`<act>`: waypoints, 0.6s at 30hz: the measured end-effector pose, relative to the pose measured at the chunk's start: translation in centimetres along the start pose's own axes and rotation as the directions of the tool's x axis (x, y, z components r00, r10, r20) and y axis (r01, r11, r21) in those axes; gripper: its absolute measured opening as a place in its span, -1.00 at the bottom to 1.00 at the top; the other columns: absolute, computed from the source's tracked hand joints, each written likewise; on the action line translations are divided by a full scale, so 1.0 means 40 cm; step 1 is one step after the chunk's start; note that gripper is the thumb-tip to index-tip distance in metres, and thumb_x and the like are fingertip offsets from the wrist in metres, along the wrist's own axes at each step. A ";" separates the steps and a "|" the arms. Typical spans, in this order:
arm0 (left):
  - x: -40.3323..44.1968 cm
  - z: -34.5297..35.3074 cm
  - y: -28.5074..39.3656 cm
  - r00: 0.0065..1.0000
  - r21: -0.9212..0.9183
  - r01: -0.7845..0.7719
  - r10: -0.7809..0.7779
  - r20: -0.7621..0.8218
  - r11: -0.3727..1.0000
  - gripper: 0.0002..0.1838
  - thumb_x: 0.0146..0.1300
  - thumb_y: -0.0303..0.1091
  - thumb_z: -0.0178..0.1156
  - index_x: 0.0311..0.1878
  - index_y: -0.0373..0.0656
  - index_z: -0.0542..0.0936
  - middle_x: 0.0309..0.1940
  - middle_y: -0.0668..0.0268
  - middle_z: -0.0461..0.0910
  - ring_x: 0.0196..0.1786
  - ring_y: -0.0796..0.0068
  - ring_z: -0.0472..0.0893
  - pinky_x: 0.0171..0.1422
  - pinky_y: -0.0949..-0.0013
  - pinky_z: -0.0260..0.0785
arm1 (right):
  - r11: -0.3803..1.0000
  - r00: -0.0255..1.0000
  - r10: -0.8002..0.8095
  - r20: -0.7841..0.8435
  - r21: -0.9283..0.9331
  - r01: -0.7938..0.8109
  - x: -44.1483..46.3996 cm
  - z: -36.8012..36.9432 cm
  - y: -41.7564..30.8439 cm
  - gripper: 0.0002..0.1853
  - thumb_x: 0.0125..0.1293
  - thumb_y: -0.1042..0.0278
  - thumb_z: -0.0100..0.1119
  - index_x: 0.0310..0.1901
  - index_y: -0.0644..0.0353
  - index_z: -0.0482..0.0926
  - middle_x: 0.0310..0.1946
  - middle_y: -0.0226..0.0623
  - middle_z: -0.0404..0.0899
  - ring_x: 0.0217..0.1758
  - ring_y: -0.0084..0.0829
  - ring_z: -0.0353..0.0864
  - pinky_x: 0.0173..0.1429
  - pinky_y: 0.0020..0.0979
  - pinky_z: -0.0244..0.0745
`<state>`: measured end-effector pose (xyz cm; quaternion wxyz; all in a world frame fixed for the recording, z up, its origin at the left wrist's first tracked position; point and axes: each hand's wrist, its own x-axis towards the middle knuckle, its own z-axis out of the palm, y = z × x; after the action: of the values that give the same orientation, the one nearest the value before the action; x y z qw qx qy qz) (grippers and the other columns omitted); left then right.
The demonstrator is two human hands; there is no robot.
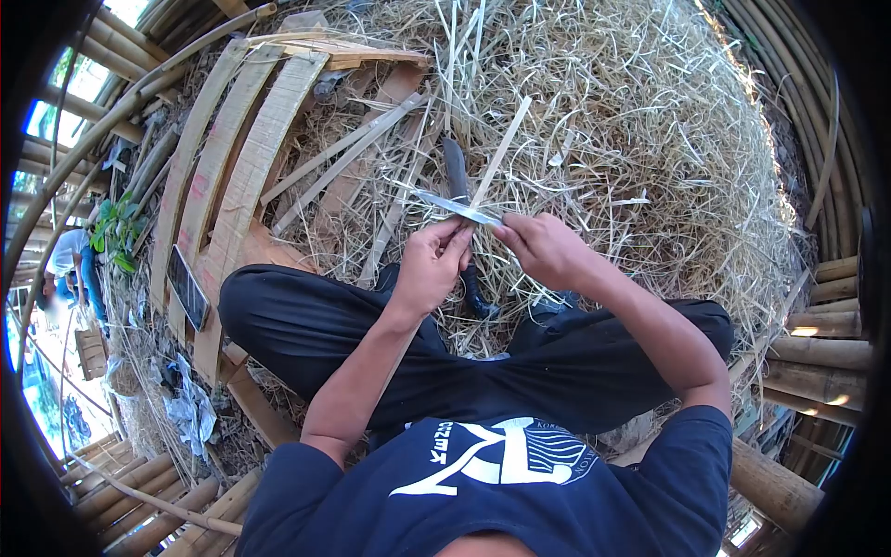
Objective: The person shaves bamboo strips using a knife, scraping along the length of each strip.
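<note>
My right hand [543, 249] is closed around the handle of a knife [455, 206], whose bright blade points left, in front of my left hand. A thin, pale bamboo strip [501, 148] slants up and away from beneath the blade. The fingers of my left hand [434, 265] pinch the near end of this strip, close to the blade. Thin shavings curl around both hands. Under them lies a dark, long blade [455, 167]; a black handle-like piece [478, 295] shows nearer my legs, its middle hidden by my left hand.
Straw-like bamboo shavings [640, 121] cover the ground ahead. Wide split bamboo slats [264, 153] stand at left, with a phone [188, 288] on them. Narrow strips [348, 158] lie nearby. Bamboo poles [817, 362] border the right. A person [70, 260] is outside at far left.
</note>
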<state>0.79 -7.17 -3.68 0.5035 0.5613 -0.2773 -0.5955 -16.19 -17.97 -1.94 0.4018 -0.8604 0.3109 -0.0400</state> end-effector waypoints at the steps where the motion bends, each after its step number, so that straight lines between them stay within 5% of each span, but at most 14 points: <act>1: 0.002 -0.001 -0.006 0.999 0.079 -0.045 0.046 -0.013 0.996 -0.78 0.44 -0.39 0.05 0.00 -0.26 0.60 -0.63 0.53 0.35 -0.62 0.81 0.21 -0.55 0.61 0.03 | 0.999 1.000 -0.014 0.000 -0.037 0.014 -0.001 0.002 0.000 -0.59 0.50 0.09 -0.16 -0.36 0.27 0.44 -0.62 0.06 0.47 -0.47 0.15 0.50 -0.35 0.03 0.35; 5: 0.008 -0.006 -0.039 0.980 0.294 -0.184 0.200 -0.024 0.938 -0.81 0.42 -0.42 0.06 -0.15 -0.32 0.62 -0.65 0.55 0.30 -0.58 0.80 0.20 -0.51 0.57 0.04 | 0.994 1.000 -0.024 0.017 -0.105 0.026 0.006 -0.006 0.026 -0.62 0.48 0.09 -0.11 -0.36 0.22 0.46 -0.65 0.01 0.44 -0.50 0.12 0.47 -0.38 0.00 0.31; 10: 0.022 -0.005 -0.034 0.991 0.213 -0.118 0.129 -0.042 0.970 -0.81 0.42 -0.44 0.06 -0.09 -0.33 0.61 -0.63 0.56 0.31 -0.58 0.81 0.21 -0.51 0.59 0.04 | 0.958 1.000 0.001 -0.007 -0.286 -0.003 0.034 -0.002 0.103 -0.57 0.47 -0.02 -0.16 -0.40 0.12 0.50 -0.72 -0.16 0.45 -0.62 -0.05 0.47 -0.43 -0.06 0.36; 11: 0.015 -0.005 -0.026 0.992 0.197 -0.104 0.117 -0.055 0.975 -0.80 0.43 -0.44 0.06 -0.05 -0.32 0.61 -0.62 0.56 0.31 -0.58 0.81 0.20 -0.51 0.59 0.04 | 0.924 0.995 0.073 0.063 -0.380 -0.043 0.045 -0.028 0.119 -0.58 0.48 0.01 -0.19 -0.38 0.13 0.51 -0.70 -0.17 0.46 -0.65 -0.20 0.46 -0.46 -0.15 0.38; 12: 0.007 -0.007 -0.013 0.991 0.199 -0.112 0.124 -0.051 0.974 -0.80 0.43 -0.44 0.06 -0.05 -0.32 0.61 -0.62 0.56 0.31 -0.58 0.81 0.20 -0.51 0.59 0.04 | 0.930 0.944 0.321 -0.072 -0.162 -0.329 0.057 -0.025 0.171 -0.61 0.49 0.06 -0.23 -0.25 0.11 0.56 -0.63 -0.12 0.47 -0.61 -0.29 0.50 -0.45 -0.25 0.41; 13: -0.013 -0.010 -0.001 0.994 0.139 -0.093 0.100 -0.047 0.986 -0.77 0.45 -0.40 0.05 0.03 -0.28 0.58 -0.63 0.55 0.32 -0.64 0.82 0.19 -0.58 0.61 0.00 | 0.643 0.635 0.766 -0.101 0.115 -0.758 0.082 -0.113 0.198 -0.59 0.49 0.08 -0.25 -0.14 0.11 0.60 -0.53 -0.06 0.55 -0.50 -0.27 0.57 -0.34 -0.22 0.48; 14: -0.035 -0.024 0.005 0.997 0.093 -0.061 0.065 -0.038 0.994 -0.73 0.46 -0.37 0.03 0.12 -0.24 0.55 -0.63 0.54 0.34 -0.70 0.84 0.17 -0.66 0.63 -0.05 | 0.788 0.763 0.560 -0.322 -0.078 -0.611 0.046 -0.168 0.301 -0.57 0.50 0.03 -0.23 -0.14 0.13 0.61 -0.52 -0.14 0.58 -0.44 -0.33 0.59 -0.33 -0.22 0.48; 15: -0.032 -0.040 0.008 0.996 0.066 -0.066 0.069 -0.053 0.996 -0.71 0.46 -0.36 0.04 0.16 -0.22 0.53 -0.64 0.54 0.33 -0.74 0.84 0.14 -0.69 0.64 -0.07 | 0.875 0.775 0.383 -0.503 -0.071 -0.478 0.031 -0.223 0.367 -0.58 0.51 0.02 -0.19 -0.16 0.14 0.62 -0.55 -0.22 0.58 -0.45 -0.45 0.59 -0.41 -0.29 0.44; 16: -0.014 -0.046 0.023 0.994 0.065 -0.084 0.089 -0.069 0.994 -0.71 0.46 -0.36 0.04 0.16 -0.22 0.53 -0.64 0.54 0.33 -0.74 0.84 0.14 -0.69 0.64 -0.07 | 0.829 0.822 0.271 -0.500 -0.312 -0.463 0.029 -0.271 0.341 -0.58 0.52 0.02 -0.19 0.01 0.10 0.61 -0.59 -0.29 0.55 -0.51 -0.51 0.52 -0.45 -0.36 0.39; 18: -0.006 -0.037 0.024 0.996 -0.011 0.022 -0.023 -0.081 1.000 -0.69 0.46 -0.36 0.04 0.20 -0.21 0.51 -0.64 0.52 0.34 -0.75 0.82 0.16 -0.70 0.63 -0.05 | 0.880 0.819 0.394 -0.418 -0.087 -0.467 0.030 -0.276 0.219 -0.55 0.53 0.02 -0.21 0.11 0.13 0.58 -0.58 -0.28 0.55 -0.57 -0.47 0.44 -0.46 -0.36 0.35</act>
<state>2.43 -6.95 -3.04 0.5104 0.5853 -0.2473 -0.5794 -23.13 -30.25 -1.00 0.2488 -0.7755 0.5735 -0.0884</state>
